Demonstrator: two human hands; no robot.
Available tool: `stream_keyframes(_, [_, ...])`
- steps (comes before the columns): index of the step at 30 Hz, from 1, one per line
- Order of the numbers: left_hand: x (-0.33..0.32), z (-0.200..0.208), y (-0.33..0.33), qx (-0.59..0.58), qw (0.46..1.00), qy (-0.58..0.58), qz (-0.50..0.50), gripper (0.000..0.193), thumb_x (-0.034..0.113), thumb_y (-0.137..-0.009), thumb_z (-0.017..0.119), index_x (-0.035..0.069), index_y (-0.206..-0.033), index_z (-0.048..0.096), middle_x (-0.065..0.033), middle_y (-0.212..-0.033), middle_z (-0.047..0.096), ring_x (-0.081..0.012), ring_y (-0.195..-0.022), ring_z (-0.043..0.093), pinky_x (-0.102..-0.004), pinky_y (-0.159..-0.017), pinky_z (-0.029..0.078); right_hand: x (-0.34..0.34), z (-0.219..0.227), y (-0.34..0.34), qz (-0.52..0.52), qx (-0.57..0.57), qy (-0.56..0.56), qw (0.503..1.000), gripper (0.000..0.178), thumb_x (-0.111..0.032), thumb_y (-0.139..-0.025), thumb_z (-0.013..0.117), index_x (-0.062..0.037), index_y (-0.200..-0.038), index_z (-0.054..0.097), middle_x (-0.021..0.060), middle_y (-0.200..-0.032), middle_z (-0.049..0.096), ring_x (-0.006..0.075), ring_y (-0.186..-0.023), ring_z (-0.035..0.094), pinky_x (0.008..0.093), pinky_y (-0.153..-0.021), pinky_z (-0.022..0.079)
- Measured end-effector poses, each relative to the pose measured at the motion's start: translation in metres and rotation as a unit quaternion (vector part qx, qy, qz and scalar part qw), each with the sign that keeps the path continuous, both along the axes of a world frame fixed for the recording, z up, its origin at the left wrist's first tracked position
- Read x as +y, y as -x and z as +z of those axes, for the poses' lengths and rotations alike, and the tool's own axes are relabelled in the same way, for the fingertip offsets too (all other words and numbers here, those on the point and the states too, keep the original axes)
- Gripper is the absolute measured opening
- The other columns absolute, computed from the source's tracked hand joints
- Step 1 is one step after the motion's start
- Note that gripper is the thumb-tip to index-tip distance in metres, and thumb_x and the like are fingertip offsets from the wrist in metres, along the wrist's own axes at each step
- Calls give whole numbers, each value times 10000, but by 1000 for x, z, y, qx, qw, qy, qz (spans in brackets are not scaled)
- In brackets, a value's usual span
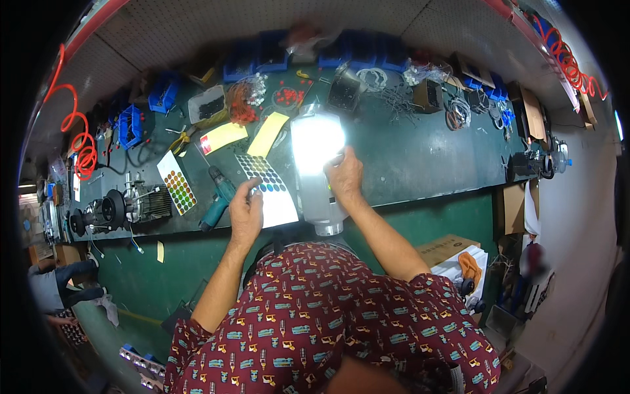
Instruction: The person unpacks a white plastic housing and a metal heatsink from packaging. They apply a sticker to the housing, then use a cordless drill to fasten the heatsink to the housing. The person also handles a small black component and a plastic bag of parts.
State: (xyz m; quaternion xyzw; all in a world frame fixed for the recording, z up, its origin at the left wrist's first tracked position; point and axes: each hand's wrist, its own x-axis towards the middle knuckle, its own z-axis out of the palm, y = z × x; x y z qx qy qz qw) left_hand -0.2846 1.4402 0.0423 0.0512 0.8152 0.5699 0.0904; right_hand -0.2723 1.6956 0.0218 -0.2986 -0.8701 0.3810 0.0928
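A silver metal housing [314, 192], long and rounded at its near end, stands on the bench edge in front of me. Strong glare whitens its upper half. My right hand [346, 176] rests against its right side with fingers curled and tips pressed together at the surface; what they pinch, if anything, is hidden. Left of the housing lies a white sheet of round dark and bluish stickers [277, 203]. My left hand [246, 215] is at this sheet's left edge, thumb and index finger closed on it. Beside that hand lies a teal cordless drill [220, 198].
A second sticker sheet [177, 184], yellow paper strips [268, 134] and a motor assembly [134, 203] lie to the left. Blue bins [163, 92], a parts tub [207, 105] and cable bundles [458, 113] line the back. Red coiled hoses [84, 148] hang at the sides.
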Motion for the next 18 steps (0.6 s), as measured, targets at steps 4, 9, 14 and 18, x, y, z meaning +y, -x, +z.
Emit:
stream_keyframes(4, [-10, -6, 8, 22, 1000, -2, 5, 279, 64, -933, 553, 0, -1188, 648, -41, -836, 634, -101, -688, 526, -268, -639, 453, 7, -16, 2, -4, -4, -22, 1000, 344, -135, -761, 752, -28, -1030, 566, 148, -761, 670, 392, -786, 660, 485, -759, 515])
stream_keyframes(9, [-36, -28, 50, 109, 992, 57, 8, 266, 60, -948, 522, -21, -1167, 650, -161, -1069, 702, -229, -991, 659, -341, -890, 504, 16, -28, -21, -91, 149, 111, 978, 248, -136, -780, 774, -4, -879, 589, 57, -724, 605, 152, -663, 558, 330, -622, 482])
stream_keyframes(14, [-52, -33, 110, 149, 987, 47, 39, 272, 47, -953, 497, -26, -1166, 648, -184, -1075, 700, -274, -1028, 666, -359, -926, 495, 16, -44, -118, -160, 158, 124, 966, 144, -117, -924, 645, -13, -872, 560, -13, -768, 536, 72, -707, 479, 278, -619, 425])
stream_keyframes(18, [-53, -33, 141, 198, 977, -7, 81, 367, 54, -963, 518, -26, -1318, 563, -192, -1206, 654, -245, -1099, 633, -353, -962, 480, -6, -77, -196, -74, 57, 237, 967, 232, -119, -912, 629, 33, -1064, 543, 80, -940, 607, 130, -835, 553, 296, -756, 480])
